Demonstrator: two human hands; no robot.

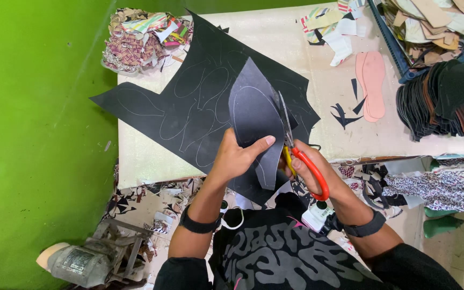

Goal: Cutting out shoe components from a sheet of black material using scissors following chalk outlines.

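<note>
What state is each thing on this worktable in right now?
black cut piece: raised, pinched by left hand
scissors: in right hand, blades along the piece's edge
large black sheet: flat, outlines traced
pink insoles: lying flat
dark soles: stacked

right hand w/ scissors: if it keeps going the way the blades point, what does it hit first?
The right hand aims the scissors up the table. First in line is the dark piece held by the left hand, which the blades already meet. Beyond lies the large black sheet; depth is unclear.
</note>
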